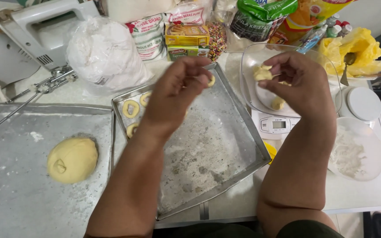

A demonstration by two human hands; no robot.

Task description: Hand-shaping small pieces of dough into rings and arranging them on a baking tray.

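Hands work above the bench: the left hand (179, 88) pinches a small pale-yellow dough ring (211, 80) over the square floured metal tray (208, 154), where three more rings (131, 108) lie. The right hand (300, 83) pinches a pale dough lump (262, 72) above the clear glass bowl (254, 57) on the white scale (278, 125).

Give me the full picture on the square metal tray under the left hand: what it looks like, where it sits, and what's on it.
The square metal tray is shallow, with a raised rim and a grey, flour-dusted floor. It sits turned at an angle on the counter, between a larger flat tray holding a dough ball and a kitchen scale. Several dough rings lie in its far left corner, another near the far edge. The left hand is above it; contact can't be told.
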